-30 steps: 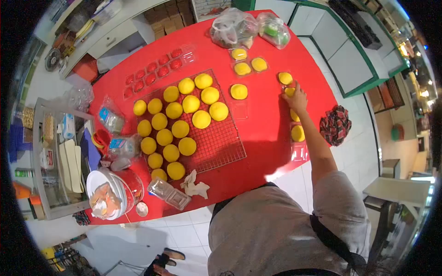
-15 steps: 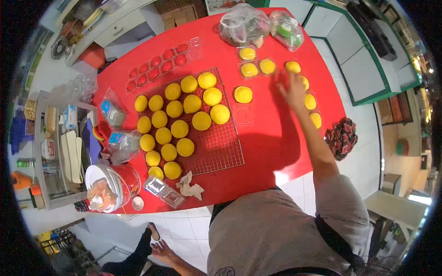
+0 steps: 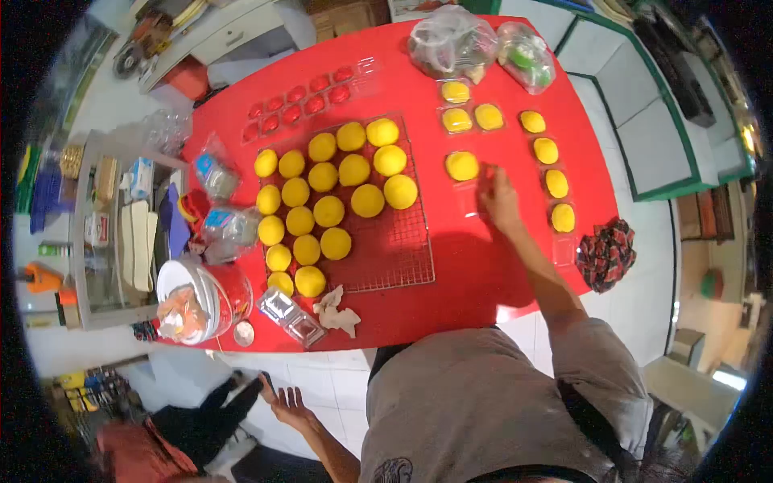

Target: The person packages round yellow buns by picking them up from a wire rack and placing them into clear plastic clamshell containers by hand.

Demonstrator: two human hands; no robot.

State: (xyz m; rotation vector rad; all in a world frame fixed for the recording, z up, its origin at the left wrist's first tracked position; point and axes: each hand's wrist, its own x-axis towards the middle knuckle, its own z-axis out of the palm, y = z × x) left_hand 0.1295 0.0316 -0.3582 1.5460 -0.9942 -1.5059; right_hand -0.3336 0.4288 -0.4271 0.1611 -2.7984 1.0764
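My right hand is over the red table, its fingers stretched out and a little apart, with nothing visible in them. Just to its left are a round yellow bun and an unfilled clear plastic tray; whether the fingertips touch either, I cannot tell. Low in the view, off the table's near edge, my left hand has its fingers spread and holds nothing. Several more yellow buns sit on a wire cooling rack. Others rest in clear trays, including a bun in the right-hand column.
Red-filled plastic trays lie at the back left. Plastic bags stand at the far edge. A white bucket, clear containers, crumpled tissue and a checked cloth lie around the edges. Another person is at lower left.
My right hand has moved left and nearer, from the right-hand column of buns to beside the lone bun. My view has shifted, and more of the other person shows at lower left.
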